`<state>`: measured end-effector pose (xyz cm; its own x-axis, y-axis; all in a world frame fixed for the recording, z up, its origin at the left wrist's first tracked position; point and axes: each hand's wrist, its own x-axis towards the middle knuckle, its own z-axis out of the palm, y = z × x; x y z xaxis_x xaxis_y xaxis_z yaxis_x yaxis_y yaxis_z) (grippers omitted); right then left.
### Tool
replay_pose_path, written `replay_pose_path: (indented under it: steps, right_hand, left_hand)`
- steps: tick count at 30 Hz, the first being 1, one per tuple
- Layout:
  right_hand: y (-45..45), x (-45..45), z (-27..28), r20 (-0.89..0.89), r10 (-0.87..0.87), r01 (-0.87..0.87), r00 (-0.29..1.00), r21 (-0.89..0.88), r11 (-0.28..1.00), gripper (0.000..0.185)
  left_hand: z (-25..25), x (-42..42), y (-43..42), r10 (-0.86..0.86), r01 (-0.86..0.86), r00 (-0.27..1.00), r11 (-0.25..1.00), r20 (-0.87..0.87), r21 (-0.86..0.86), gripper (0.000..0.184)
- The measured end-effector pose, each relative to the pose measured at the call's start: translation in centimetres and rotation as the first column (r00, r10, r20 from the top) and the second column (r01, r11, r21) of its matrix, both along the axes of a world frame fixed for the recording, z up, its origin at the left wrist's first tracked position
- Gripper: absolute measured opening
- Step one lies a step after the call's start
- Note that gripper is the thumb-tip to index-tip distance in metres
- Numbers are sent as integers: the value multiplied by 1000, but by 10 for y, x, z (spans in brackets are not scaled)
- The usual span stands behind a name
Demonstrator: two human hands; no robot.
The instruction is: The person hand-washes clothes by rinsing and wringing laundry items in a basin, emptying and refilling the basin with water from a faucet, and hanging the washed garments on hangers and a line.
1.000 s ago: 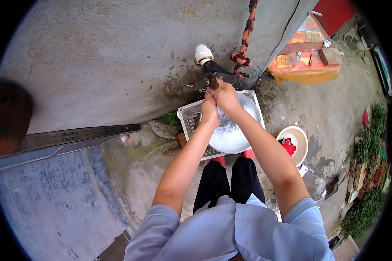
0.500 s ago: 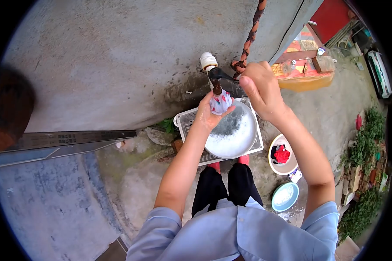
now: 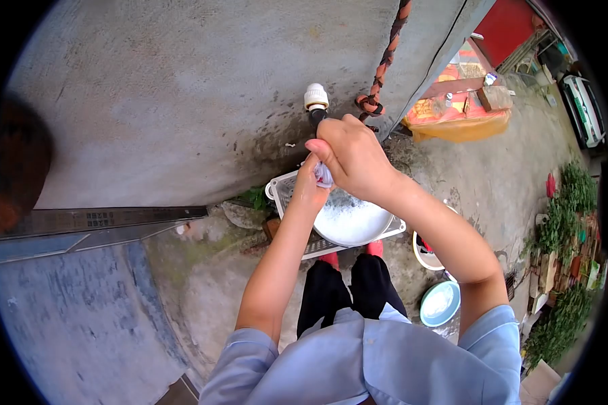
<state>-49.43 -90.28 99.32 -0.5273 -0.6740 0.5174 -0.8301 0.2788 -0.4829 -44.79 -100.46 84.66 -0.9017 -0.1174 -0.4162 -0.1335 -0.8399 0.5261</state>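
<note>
While the left hand (image 3: 309, 187) clasps the soft, probably slippery cloth (image 3: 323, 176), best held by its folds, I cannot tell the right hand's (image 3: 355, 154) grip by the tap (image 3: 317, 116).

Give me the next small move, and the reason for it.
Probably bring the right hand down from beside the tap to squeeze the bunched cloth: the left hand holds it, and the sudsy basin just below could catch drips.
</note>
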Motion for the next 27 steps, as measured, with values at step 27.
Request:
replay_pose_path:
  steps: [27]
  right_hand:
    - [-19,39,-139,873,-192,562,447,-108,820,26]
  left_hand:
    - [-10,28,26,63,52,917,960,393,-276,36]
